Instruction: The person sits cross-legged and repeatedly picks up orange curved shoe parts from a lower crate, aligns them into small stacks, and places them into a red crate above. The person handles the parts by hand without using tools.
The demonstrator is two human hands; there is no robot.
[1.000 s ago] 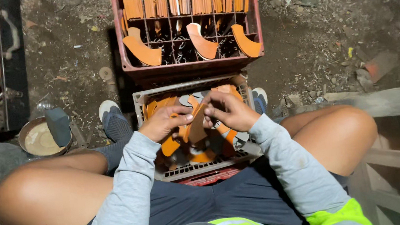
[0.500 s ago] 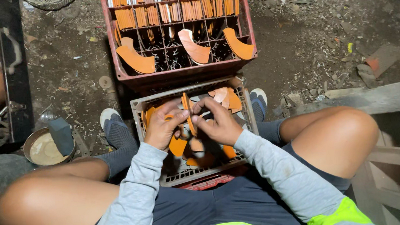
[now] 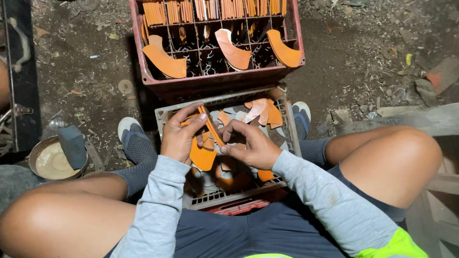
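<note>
**A:** Fingers, left hand (image 3: 178, 138): how are they set?

**B:** Curled narrowly, thumb and forefinger pinched on the upper end of a thin orange curved piece (image 3: 211, 126), which stands on edge and tilts slightly between the two hands.

**A:** And the right hand (image 3: 251, 146)?

**B:** Its fingers are bent inward, the tips meeting the lower end of the same piece; thumb and forefinger close on it. Both hands thus hold one piece, just above the grey crate (image 3: 163, 118).

**A:** Where does that crate lie?

**B:** On the ground between the seated person's knees, with a shoe (image 3: 132, 136) just beside its left wall. Loose orange pieces (image 3: 263, 111) of like curved shape lie in a heap within it, some beneath the hands.

**A:** What stands beyond it?

**B:** A red crate (image 3: 220, 81) divided into compartments, touching or nearly touching the grey crate's far rim. Its far rows hold orange pieces packed upright (image 3: 214, 7); in the near row three curved pieces (image 3: 165, 63) lean singly, well apart from one another.

**A:** Other items?

**B:** To the left, a round tin (image 3: 52, 159) of pale paste with a dark block resting on its rim; to the right, grey wooden planks (image 3: 436, 121). The ground is dark earth scattered with shavings.
</note>
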